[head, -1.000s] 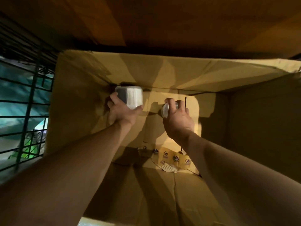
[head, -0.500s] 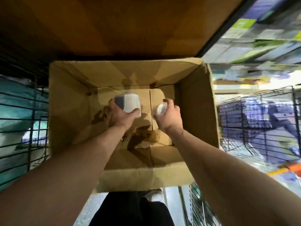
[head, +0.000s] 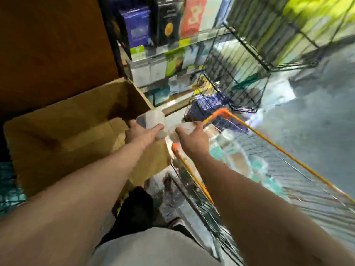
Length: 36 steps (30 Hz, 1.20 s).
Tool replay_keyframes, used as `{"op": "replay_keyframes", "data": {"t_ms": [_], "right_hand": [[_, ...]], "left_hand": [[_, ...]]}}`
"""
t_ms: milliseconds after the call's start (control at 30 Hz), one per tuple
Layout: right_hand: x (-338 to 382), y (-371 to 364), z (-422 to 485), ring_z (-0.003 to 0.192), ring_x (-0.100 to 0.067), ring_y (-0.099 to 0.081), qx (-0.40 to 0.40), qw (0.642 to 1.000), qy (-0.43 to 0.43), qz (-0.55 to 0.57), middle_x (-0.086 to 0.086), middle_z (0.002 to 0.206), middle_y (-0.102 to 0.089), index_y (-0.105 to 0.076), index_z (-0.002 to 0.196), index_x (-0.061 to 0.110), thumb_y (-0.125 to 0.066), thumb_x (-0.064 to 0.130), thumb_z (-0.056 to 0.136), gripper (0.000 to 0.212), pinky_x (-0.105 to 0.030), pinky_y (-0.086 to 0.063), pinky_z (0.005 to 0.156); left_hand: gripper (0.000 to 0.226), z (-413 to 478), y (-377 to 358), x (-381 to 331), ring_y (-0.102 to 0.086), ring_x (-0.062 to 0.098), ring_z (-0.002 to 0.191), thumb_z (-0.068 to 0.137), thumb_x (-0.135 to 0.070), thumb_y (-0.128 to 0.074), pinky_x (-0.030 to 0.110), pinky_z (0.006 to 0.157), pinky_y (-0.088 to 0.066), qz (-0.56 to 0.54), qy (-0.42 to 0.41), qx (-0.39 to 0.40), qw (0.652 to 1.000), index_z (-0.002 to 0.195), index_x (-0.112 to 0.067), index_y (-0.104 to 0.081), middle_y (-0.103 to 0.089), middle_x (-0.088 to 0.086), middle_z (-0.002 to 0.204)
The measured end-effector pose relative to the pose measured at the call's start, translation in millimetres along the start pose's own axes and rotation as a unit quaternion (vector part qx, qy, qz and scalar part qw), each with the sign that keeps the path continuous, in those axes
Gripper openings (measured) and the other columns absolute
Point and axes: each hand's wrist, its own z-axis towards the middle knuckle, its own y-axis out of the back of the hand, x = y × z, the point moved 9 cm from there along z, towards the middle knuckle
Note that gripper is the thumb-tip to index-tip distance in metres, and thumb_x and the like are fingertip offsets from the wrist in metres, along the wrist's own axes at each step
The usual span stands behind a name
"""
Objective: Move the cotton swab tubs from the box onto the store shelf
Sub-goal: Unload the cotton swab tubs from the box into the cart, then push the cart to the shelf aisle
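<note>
**Fingers round two tubs, both lifted to the box's edge**

Fingers (head: 156,129) of our left hand (head: 142,135) curl round the first tub (head: 151,119), thumb on its near side. Our right hand (head: 192,140) grips the second tub (head: 181,131) the same way. Both tubs are side by side and close together, over the right wall of the box (head: 63,143) rather than down inside it. We judge the pick-up done for this pair; setting them on the shelf (head: 163,52) is left. Whether more tubs lie in the box we cannot tell, since its walls hide much of the floor. Both our arms reach forward, nearly straight, hands close together, with an orange-rimmed wire cart (head: 247,125) beneath our right one.
</note>
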Motion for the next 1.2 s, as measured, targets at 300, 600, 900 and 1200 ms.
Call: {"op": "replay_keyframes", "data": {"t_ms": [300, 600, 900, 1200], "right_hand": [[-186.6, 127.7, -68.3, 0.116, -0.033, -0.061, -0.080, 0.978, -0.169, 0.089, -0.009, 0.129, -0.063, -0.043, 0.142, 0.019, -0.073, 0.044, 0.085, 0.069, -0.035, -0.047, 0.090], [-246.5, 180.2, -92.0, 0.119, -0.037, -0.060, -0.120, 0.973, -0.195, 0.034, -0.016, 0.135, -0.062, -0.039, 0.152, 0.019, -0.054, 0.035, 0.098, 0.058, -0.040, -0.050, 0.094], [-277.3, 269.9, -137.7, 0.102, -0.032, -0.067, -0.145, 0.970, -0.194, -0.011, -0.011, 0.116, -0.071, -0.065, 0.127, 0.026, -0.052, 0.030, 0.093, 0.036, -0.034, -0.053, 0.086], [-407.2, 405.3, -192.2, 0.109, -0.035, -0.064, -0.154, 0.962, -0.144, -0.171, -0.013, 0.121, -0.068, -0.065, 0.125, 0.026, -0.047, 0.015, 0.095, 0.037, -0.039, -0.055, 0.087]], "left_hand": [[0.108, -128.4, -169.2, -36.8, -0.054, 0.033, 0.126, 0.066, -0.064, -0.083, 0.037, 0.099, -0.046, 0.116, -0.069, 0.162, 0.977, 0.144, -0.010, -0.032, -0.053, 0.011, 0.141], [0.084, -188.0, -256.2, -54.2, -0.054, 0.036, 0.126, 0.084, -0.061, -0.067, 0.041, 0.103, -0.046, 0.213, -0.150, 0.231, 0.937, 0.146, -0.012, -0.038, -0.055, 0.011, 0.138], [0.039, -278.5, -305.7, -92.0, -0.065, 0.031, 0.106, 0.088, -0.048, -0.065, 0.035, 0.093, -0.054, 0.231, -0.248, 0.301, 0.891, 0.111, -0.017, -0.068, -0.070, 0.007, 0.115], [0.028, -461.0, -423.0, -66.9, -0.071, 0.031, 0.093, 0.086, -0.049, -0.067, 0.037, 0.084, -0.058, 0.213, -0.283, 0.385, 0.852, 0.087, -0.021, -0.067, -0.073, 0.007, 0.088]]}}
